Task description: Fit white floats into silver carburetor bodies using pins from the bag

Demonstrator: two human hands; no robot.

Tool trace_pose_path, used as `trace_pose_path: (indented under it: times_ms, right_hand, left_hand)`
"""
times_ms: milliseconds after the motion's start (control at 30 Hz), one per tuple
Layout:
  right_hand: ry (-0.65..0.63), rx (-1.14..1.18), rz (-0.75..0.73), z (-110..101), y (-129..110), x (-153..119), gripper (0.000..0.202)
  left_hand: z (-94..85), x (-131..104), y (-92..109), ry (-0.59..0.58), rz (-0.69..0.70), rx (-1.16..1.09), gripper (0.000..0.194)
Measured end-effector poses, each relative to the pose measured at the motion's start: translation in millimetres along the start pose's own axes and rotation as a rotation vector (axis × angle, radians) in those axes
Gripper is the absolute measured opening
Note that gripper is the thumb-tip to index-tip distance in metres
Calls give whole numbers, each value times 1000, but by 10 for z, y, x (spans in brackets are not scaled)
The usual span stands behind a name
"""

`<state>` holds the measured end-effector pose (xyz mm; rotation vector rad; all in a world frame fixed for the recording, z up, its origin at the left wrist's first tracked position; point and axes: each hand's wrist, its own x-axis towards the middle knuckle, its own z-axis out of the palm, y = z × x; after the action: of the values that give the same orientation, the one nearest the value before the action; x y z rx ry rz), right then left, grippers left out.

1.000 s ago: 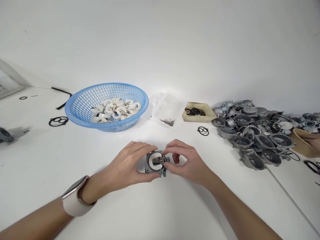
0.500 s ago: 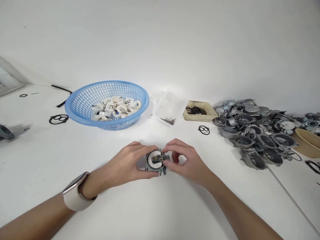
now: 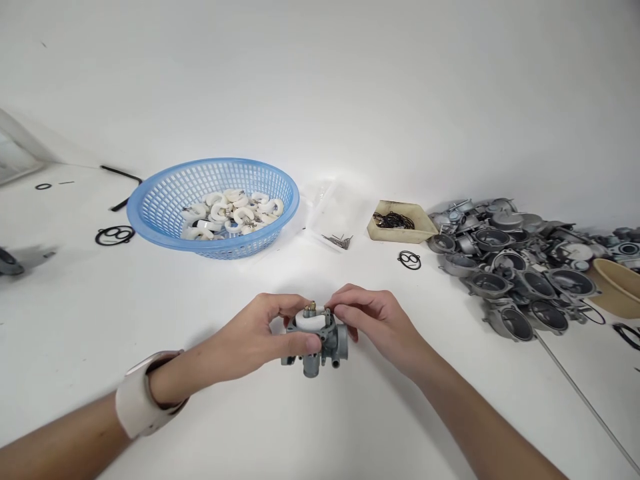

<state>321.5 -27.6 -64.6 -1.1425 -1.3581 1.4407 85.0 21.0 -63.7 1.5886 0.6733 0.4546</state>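
Note:
My left hand (image 3: 265, 330) is wrapped round a grey metal carburetor body (image 3: 330, 343), thumb along its near side and fingers behind it. A white C-shaped float (image 3: 311, 321) sits in the body's upward-facing opening, with small brass jets standing up behind it. At the body's upper right edge, by the float's hinge end, the thumb and forefinger of my right hand (image 3: 375, 317) are pinched together. Whatever lies between those fingertips is too small or hidden to make out.
Beyond my hands stand a blue mesh basket (image 3: 215, 250) of white floats, a clear plastic tray (image 3: 345, 207) with thin metal pins (image 3: 338, 241), and a cream bin (image 3: 405, 235) of black gaskets. Carburetor bowls and bodies (image 3: 515, 267) are heaped at right, near a thin rod (image 3: 580, 387).
The carburetor has been tilted, from its float opening facing me to facing more upward, so its near side shows. My right fingertips have stayed at its right edge, now pinched closer together.

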Motion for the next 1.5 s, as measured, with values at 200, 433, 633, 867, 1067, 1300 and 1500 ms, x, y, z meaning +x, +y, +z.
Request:
trace_pose_path:
  times_ms: [200, 433, 633, 867, 1067, 1300, 1500]
  right_hand:
    - [22, 71, 30, 22, 1, -12, 17]
    - [-38, 117, -42, 18, -57, -59, 12]
    - [-132, 82, -154, -19, -76, -116, 11]
    - [-189, -78, -181, -42, -137, -146, 10]
    - [-283, -228, -200, -74, -203, -156, 13]
    - [-353, -224, -183, -77, -211, -171, 15]
    - [-362, -211, -173, -78, -242, -169, 15]
  left_hand:
    - [5, 16, -24, -8, 42, 21, 34]
    - [64, -56, -112, 337, 720, 828, 56]
    - [58, -97, -175, 369, 934, 1055, 65]
    - [58, -135, -207, 336, 943, 1102, 71]
    - [103, -134, -159, 312, 962, 1049, 73]
    - [95, -152, -211, 283, 932, 1030, 76]
    - [89, -165, -199, 243, 977, 1068, 76]
